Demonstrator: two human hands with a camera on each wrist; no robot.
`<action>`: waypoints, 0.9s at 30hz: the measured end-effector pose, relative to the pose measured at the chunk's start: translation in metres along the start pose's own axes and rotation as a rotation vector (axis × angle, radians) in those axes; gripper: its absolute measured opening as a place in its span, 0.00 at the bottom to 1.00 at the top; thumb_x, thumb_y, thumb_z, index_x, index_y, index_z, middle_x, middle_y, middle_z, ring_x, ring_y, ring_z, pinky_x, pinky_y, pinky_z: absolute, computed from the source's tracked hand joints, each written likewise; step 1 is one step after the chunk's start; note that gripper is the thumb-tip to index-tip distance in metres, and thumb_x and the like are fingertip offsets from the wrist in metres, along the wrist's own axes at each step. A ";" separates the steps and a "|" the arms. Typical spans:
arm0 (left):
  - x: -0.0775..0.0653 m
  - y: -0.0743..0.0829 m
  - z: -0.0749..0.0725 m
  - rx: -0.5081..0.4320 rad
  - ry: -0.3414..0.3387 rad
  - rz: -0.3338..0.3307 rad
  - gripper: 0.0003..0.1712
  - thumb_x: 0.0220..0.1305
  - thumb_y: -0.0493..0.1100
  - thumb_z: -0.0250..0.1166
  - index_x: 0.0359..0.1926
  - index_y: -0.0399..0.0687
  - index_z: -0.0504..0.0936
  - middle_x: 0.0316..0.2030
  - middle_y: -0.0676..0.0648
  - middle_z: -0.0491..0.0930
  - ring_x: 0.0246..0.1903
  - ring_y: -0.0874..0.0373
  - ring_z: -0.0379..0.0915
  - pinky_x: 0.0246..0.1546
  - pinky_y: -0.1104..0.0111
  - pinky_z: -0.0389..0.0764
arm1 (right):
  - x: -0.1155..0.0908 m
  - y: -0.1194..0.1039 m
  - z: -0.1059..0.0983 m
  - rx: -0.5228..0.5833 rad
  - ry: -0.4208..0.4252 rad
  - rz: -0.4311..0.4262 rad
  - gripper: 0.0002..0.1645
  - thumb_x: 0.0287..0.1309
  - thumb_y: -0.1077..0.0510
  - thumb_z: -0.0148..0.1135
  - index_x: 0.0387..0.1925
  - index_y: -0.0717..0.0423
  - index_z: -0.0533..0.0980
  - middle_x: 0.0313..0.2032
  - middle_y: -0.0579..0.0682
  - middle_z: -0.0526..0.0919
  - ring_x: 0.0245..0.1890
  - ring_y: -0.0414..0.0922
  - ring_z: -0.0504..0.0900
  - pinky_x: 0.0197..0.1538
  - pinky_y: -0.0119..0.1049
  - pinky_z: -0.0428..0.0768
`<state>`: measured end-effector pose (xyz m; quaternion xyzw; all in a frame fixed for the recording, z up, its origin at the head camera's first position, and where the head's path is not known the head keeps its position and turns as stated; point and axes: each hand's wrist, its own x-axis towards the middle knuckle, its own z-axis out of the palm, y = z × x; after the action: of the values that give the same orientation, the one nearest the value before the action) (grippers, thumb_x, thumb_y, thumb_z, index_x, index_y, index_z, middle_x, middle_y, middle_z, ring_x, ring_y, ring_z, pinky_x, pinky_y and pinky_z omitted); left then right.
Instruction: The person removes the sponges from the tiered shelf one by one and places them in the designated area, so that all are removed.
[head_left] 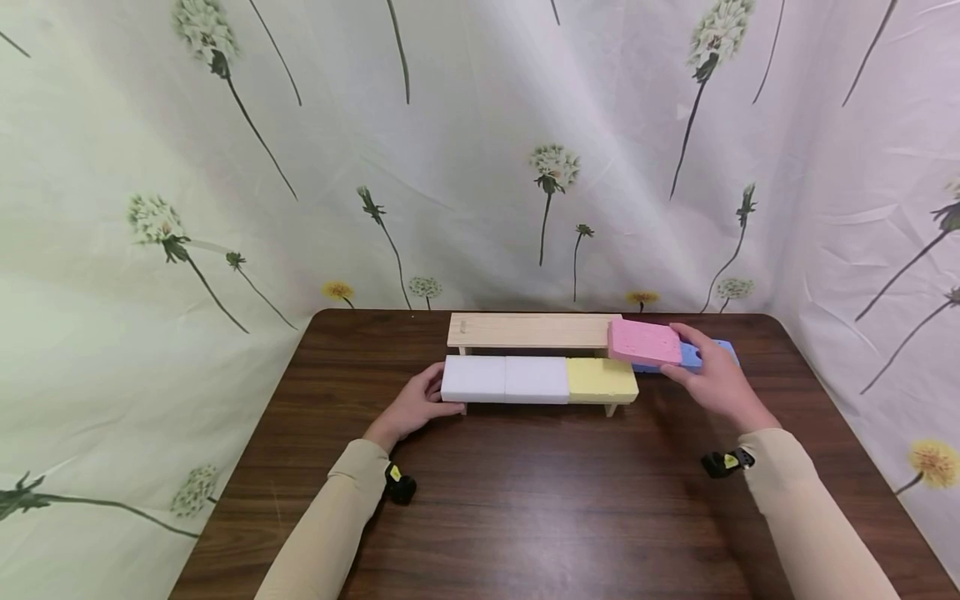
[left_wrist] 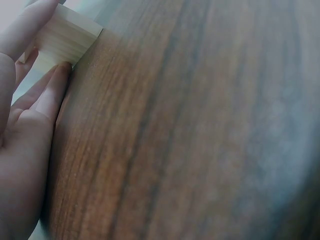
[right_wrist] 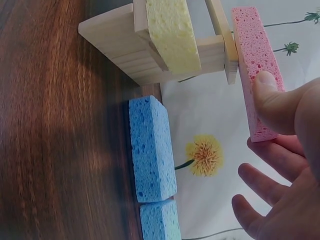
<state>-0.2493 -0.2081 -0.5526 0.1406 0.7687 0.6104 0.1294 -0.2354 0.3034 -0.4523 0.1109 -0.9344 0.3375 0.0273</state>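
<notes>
A two-step wooden rack (head_left: 532, 331) stands at the back of the table. Two white sponges (head_left: 474, 379) and a yellow sponge (head_left: 602, 380) lie side by side along its lower front step. My left hand (head_left: 415, 406) grips that step's left end, fingers and thumb about the wooden support (left_wrist: 65, 37) in the left wrist view. Between thumb and fingers, my right hand (head_left: 718, 385) pinches a pink sponge (head_left: 643, 341) at the right end of the upper step. Blue sponges (right_wrist: 150, 150) lie on the table beneath the right hand, partly hidden by it in the head view.
The dark wood-grain table (head_left: 525, 508) reaches back to a flower-printed cloth (head_left: 480, 167), which also hangs along both sides. Each wrist wears a strap with a small black camera (head_left: 402, 489).
</notes>
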 end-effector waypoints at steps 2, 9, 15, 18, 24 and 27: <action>0.000 0.000 0.000 0.000 0.000 0.000 0.47 0.59 0.35 0.80 0.75 0.44 0.66 0.72 0.40 0.69 0.72 0.47 0.67 0.65 0.67 0.77 | -0.001 0.002 -0.001 -0.011 0.008 -0.006 0.45 0.67 0.57 0.72 0.78 0.62 0.61 0.72 0.72 0.68 0.70 0.72 0.67 0.68 0.73 0.67; 0.000 0.000 0.000 -0.001 -0.001 -0.004 0.47 0.59 0.35 0.80 0.75 0.44 0.66 0.72 0.40 0.69 0.72 0.46 0.67 0.64 0.67 0.78 | -0.005 0.006 -0.004 -0.034 0.018 -0.006 0.45 0.66 0.58 0.73 0.77 0.62 0.62 0.70 0.72 0.70 0.68 0.72 0.68 0.66 0.74 0.68; 0.000 0.000 0.000 -0.009 -0.003 -0.004 0.47 0.59 0.34 0.80 0.75 0.44 0.66 0.72 0.39 0.69 0.72 0.46 0.67 0.64 0.67 0.78 | -0.010 0.014 -0.007 -0.037 0.024 -0.001 0.44 0.66 0.58 0.73 0.77 0.61 0.63 0.70 0.72 0.70 0.68 0.73 0.68 0.66 0.75 0.68; 0.000 0.000 0.000 -0.005 -0.002 -0.002 0.47 0.59 0.35 0.80 0.76 0.44 0.66 0.72 0.40 0.69 0.72 0.46 0.67 0.64 0.67 0.78 | -0.012 0.017 -0.008 -0.037 0.027 0.005 0.44 0.66 0.59 0.73 0.77 0.61 0.63 0.70 0.72 0.69 0.68 0.73 0.68 0.66 0.75 0.67; 0.001 -0.001 0.000 -0.005 -0.004 0.006 0.47 0.59 0.36 0.80 0.75 0.44 0.66 0.72 0.40 0.69 0.72 0.46 0.67 0.65 0.65 0.78 | -0.017 0.020 -0.009 -0.008 0.008 0.041 0.44 0.67 0.57 0.71 0.78 0.60 0.61 0.71 0.72 0.68 0.68 0.73 0.66 0.66 0.76 0.66; 0.001 -0.001 0.000 -0.007 -0.006 0.005 0.48 0.59 0.36 0.80 0.76 0.44 0.66 0.73 0.39 0.69 0.73 0.45 0.66 0.65 0.65 0.77 | -0.019 0.022 -0.008 -0.001 0.003 0.052 0.45 0.68 0.56 0.71 0.78 0.60 0.60 0.71 0.72 0.67 0.68 0.73 0.67 0.66 0.76 0.67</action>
<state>-0.2507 -0.2082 -0.5537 0.1440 0.7659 0.6128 0.1308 -0.2222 0.3287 -0.4619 0.0861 -0.9371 0.3377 0.0201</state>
